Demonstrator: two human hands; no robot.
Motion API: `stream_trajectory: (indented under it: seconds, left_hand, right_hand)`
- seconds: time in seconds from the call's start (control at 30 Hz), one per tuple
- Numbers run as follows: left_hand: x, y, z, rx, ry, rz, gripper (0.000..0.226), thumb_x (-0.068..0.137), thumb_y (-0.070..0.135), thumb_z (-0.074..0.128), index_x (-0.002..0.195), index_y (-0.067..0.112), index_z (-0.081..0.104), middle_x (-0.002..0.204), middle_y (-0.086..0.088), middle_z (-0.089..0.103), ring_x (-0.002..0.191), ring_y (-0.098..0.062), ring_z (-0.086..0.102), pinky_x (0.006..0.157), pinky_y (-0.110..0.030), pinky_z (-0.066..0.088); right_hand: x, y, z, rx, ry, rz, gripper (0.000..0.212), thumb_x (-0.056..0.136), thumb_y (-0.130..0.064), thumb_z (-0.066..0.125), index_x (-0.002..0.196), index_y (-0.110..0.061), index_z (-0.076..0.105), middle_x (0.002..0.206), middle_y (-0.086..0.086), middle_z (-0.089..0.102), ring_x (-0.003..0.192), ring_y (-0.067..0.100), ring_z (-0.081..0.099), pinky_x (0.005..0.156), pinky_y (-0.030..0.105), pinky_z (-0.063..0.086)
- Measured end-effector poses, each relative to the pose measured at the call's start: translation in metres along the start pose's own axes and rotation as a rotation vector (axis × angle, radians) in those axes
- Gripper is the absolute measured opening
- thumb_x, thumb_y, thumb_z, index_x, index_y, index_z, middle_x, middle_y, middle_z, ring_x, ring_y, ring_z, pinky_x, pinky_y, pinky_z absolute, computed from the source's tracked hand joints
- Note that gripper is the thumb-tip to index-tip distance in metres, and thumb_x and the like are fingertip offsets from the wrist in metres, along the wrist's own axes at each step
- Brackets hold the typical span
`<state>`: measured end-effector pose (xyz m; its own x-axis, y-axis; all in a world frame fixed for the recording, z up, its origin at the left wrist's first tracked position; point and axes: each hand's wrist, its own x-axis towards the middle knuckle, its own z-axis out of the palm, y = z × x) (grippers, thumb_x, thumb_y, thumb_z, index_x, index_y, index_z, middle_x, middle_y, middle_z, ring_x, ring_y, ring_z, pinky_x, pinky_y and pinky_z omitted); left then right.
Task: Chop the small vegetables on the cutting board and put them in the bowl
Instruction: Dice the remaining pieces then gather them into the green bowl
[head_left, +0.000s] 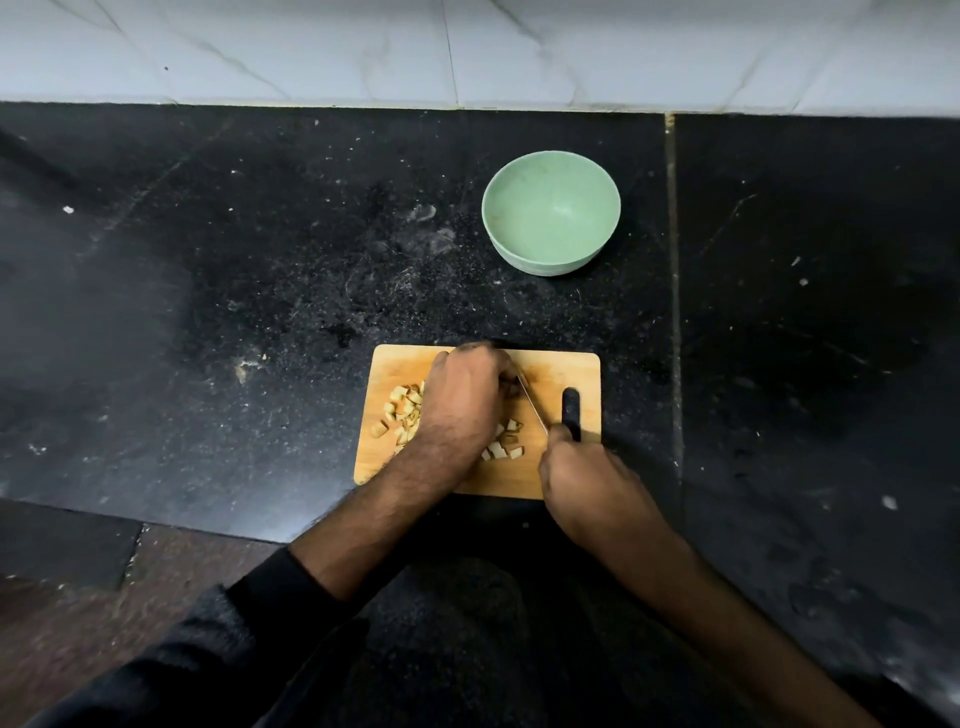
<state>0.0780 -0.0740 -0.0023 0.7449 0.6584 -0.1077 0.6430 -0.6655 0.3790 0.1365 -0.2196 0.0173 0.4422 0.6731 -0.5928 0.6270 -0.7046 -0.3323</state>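
A wooden cutting board (550, 370) lies on the black counter near its front edge. Several pale chopped vegetable pieces (402, 410) sit on its left side, and a few more (503, 446) lie near its middle. My left hand (464, 397) is curled over the board's centre, its fingertips holding down something I cannot see. My right hand (587, 480) grips a knife (534, 410) by its handle; the thin blade points toward my left fingers. A light green bowl (550, 210) stands beyond the board and holds nothing visible.
The black stone counter (260, 260) has a seam (674, 312) running front to back right of the board. A white tiled wall (467, 52) closes off the back. The board has a dark handle slot (571, 413) at its right.
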Motion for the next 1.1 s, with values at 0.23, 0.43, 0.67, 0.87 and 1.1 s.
stream_trajectory:
  seconds: [0.23, 0.43, 0.67, 0.87, 1.1]
  left_hand:
    - [-0.006, 0.003, 0.004, 0.056, 0.039, -0.022, 0.022, 0.088, 0.008, 0.065, 0.102, 0.022, 0.073, 0.101, -0.001, 0.069, 0.089, -0.023, 0.064, 0.085, -0.037, 0.050]
    - [-0.008, 0.000, 0.007, 0.014, 0.036, -0.050, 0.011, 0.090, 0.023, 0.067, 0.100, 0.024, 0.070, 0.098, 0.000, 0.071, 0.091, -0.022, 0.065, 0.089, -0.041, 0.051]
    - [-0.008, -0.003, 0.005, 0.070, 0.060, -0.031, 0.031, 0.088, 0.007, 0.061, 0.115, 0.024, 0.064, 0.104, 0.001, 0.065, 0.094, -0.022, 0.063, 0.086, -0.041, 0.050]
    - [-0.008, -0.001, 0.005, 0.014, 0.019, -0.003, 0.022, 0.092, 0.017, 0.061, 0.113, 0.023, 0.066, 0.105, -0.001, 0.059, 0.092, -0.024, 0.063, 0.087, -0.043, 0.051]
    - [-0.010, -0.006, 0.001, -0.045, 0.023, -0.088, 0.023, 0.090, 0.022, 0.061, 0.111, 0.017, 0.069, 0.103, -0.003, 0.070, 0.092, -0.024, 0.066, 0.088, -0.042, 0.053]
  right_hand:
    - [-0.021, 0.023, 0.010, 0.060, -0.032, -0.030, 0.017, 0.106, -0.029, 0.032, 0.110, -0.020, 0.045, 0.080, -0.006, 0.054, 0.074, 0.013, 0.059, 0.066, 0.033, 0.045]
    - [-0.039, 0.032, 0.013, 0.018, -0.078, 0.007, 0.023, 0.105, -0.033, 0.030, 0.112, -0.016, 0.044, 0.100, 0.012, 0.065, 0.091, 0.030, 0.067, 0.080, 0.044, 0.055]
    - [-0.042, 0.037, 0.014, 0.033, -0.024, -0.006, 0.025, 0.104, -0.036, 0.029, 0.109, -0.020, 0.046, 0.090, 0.007, 0.063, 0.084, 0.028, 0.066, 0.074, 0.042, 0.054]
    - [-0.037, 0.035, 0.005, 0.094, 0.068, -0.051, 0.023, 0.104, -0.040, 0.028, 0.103, -0.027, 0.046, 0.074, 0.001, 0.058, 0.069, 0.016, 0.062, 0.071, 0.043, 0.055]
    - [-0.021, 0.037, -0.005, 0.048, 0.072, -0.084, 0.032, 0.105, -0.040, 0.025, 0.118, -0.025, 0.049, 0.078, -0.002, 0.059, 0.073, 0.017, 0.063, 0.073, 0.042, 0.055]
